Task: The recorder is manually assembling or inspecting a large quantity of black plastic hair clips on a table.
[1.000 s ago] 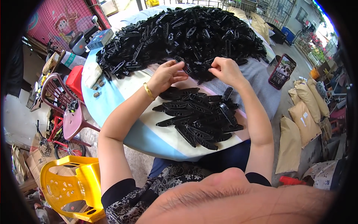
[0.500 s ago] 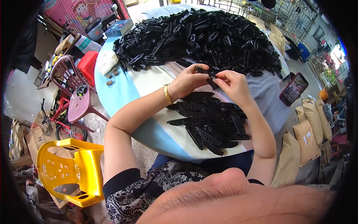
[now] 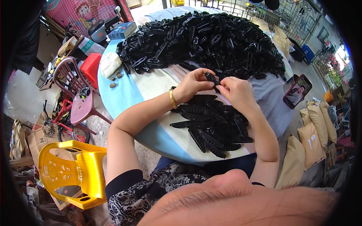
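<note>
My left hand (image 3: 195, 84) is closed on a dark, elongated plastic part (image 3: 212, 78), its thumb and fingers gripping one side. Close against it, my right hand (image 3: 235, 89) pinches at the other end of the same part; its fingertips partly hide what they grip. Below my hands lies a smaller heap of black, boat-shaped plastic parts (image 3: 211, 126) near the table's front edge. Beyond them a large mound of similar black parts (image 3: 203, 39) spreads over the far half of the table. Both hands are raised between the two heaps.
The round table (image 3: 151, 130) has a striped cloth. A phone (image 3: 298, 91) stands propped at its right edge. At the left are a white packet (image 3: 110, 64), a blue box (image 3: 122, 30), a yellow chair (image 3: 73, 171) and a purple chair (image 3: 83, 111). Tan sacks (image 3: 311, 141) stand at the right.
The part between my hands has turned, now showing more of its broad face. My right hand's fingers have curled in closer. The phone's screen picture differs.
</note>
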Demonstrator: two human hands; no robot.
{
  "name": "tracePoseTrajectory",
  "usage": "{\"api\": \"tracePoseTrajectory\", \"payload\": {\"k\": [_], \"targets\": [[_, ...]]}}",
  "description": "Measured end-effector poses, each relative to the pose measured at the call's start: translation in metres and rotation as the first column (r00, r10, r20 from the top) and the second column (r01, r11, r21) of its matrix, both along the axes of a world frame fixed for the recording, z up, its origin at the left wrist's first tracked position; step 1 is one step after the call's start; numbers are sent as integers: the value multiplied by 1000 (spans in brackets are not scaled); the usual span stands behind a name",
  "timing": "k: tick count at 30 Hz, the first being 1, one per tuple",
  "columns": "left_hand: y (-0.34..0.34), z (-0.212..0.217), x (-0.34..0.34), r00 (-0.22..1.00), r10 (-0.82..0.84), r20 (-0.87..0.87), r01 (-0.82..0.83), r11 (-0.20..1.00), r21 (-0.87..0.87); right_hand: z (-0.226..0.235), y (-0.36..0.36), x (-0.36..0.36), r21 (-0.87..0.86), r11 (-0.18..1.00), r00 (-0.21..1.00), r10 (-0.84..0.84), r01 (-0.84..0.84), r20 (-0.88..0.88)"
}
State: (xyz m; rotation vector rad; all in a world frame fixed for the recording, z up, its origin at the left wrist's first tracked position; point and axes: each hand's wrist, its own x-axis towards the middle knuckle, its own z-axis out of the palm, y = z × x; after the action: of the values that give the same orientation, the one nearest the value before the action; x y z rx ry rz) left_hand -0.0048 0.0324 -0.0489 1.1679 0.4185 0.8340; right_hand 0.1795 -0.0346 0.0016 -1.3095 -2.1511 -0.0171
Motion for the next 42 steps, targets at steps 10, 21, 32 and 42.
{"api": "tracePoseTrajectory", "payload": {"k": [10, 21, 32, 42], "targets": [[-9, 7, 4, 972, 135, -195, -90, 971, 221, -9, -2, -3, 116, 992, 976, -65, 42, 207], [-14, 32, -6, 932, 293, -214, -186, 892, 412, -21, 18, 2, -373, 889, 834, 19, -267, -551], [-12, 47, -13, 949, 300, -97, -190, 790, 583, -18, 30, 10, -289, 833, 595, 59, -471, -801], [-4, 43, -25, 753, 57, -655, 492, 613, 618, -32, 31, 26, -163, 979, 979, 143, -119, 145]]}}
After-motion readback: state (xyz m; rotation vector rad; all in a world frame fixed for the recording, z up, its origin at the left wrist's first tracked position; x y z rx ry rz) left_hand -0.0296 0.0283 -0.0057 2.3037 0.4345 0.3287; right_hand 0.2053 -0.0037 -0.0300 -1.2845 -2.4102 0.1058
